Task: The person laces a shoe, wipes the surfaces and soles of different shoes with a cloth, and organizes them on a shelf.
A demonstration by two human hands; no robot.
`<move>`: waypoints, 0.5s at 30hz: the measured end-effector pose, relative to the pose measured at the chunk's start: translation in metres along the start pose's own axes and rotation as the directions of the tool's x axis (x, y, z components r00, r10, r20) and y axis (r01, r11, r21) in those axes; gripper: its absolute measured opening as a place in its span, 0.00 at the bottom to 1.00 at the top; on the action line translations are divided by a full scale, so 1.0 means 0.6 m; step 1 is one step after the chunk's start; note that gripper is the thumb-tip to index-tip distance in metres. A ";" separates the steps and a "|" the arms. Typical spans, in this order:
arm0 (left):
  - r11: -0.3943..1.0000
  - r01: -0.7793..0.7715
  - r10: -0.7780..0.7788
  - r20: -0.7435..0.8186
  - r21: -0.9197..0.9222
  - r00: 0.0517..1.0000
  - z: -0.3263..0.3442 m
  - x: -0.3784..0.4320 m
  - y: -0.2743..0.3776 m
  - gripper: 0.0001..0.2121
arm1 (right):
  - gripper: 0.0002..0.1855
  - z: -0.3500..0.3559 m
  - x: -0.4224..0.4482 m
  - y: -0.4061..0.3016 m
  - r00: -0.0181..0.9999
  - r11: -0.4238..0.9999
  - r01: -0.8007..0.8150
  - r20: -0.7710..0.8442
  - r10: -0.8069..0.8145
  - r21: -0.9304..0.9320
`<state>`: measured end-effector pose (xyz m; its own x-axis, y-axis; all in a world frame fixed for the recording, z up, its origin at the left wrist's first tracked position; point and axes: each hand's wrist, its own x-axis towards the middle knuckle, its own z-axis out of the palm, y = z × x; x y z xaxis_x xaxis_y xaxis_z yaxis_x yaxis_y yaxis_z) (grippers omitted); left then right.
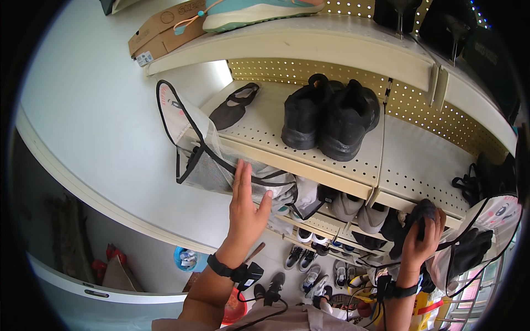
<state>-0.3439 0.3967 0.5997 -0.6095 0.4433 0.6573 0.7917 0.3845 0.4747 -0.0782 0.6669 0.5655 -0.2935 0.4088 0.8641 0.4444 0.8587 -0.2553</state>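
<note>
My left hand [247, 200], fingers extended, lies against a mesh hanging bag [215, 165] with black trim at the shelf's front edge; it grips nothing that I can see. My right hand [423, 242] is closed on a dark cloth item [423, 213], perhaps a sock, just below the shelf edge at the right. Beside it hangs a second mesh bag [439, 271] holding dark items. On the shelf [265, 120] above stand a pair of black shoes [341, 120] and a black flat shoe [234, 106]. Both wrists wear black straps with small devices.
The upper shelf [298, 43] holds a cardboard shoebox [165, 31], a teal and white sneaker [256, 14] and black high heels [399, 16]. More shoes fill lower racks and the floor. A blue bin [188, 258] and a red basin [234, 308] stand at the lower left.
</note>
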 end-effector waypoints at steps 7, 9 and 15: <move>0.995 -0.085 0.087 0.036 -0.052 0.996 -0.002 -0.004 0.028 0.30 | 0.15 -0.006 0.008 -0.017 0.999 0.998 -0.049 0.021 0.048 0.036; 0.982 -0.123 0.134 0.072 -0.143 0.988 0.014 0.011 0.059 0.26 | 0.15 -0.013 0.015 -0.014 0.998 0.998 -0.064 0.023 0.063 0.022; 0.858 -0.361 0.437 0.150 -0.365 0.887 0.051 0.041 0.134 0.18 | 0.15 -0.024 0.022 -0.019 0.998 0.997 -0.066 0.027 0.065 0.027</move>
<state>-0.2966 0.4636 0.6362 -0.2008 0.6828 0.7025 0.9150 -0.1255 0.3835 -0.0750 0.6583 0.5860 -0.2866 0.4718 0.8338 0.4395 0.8381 -0.3232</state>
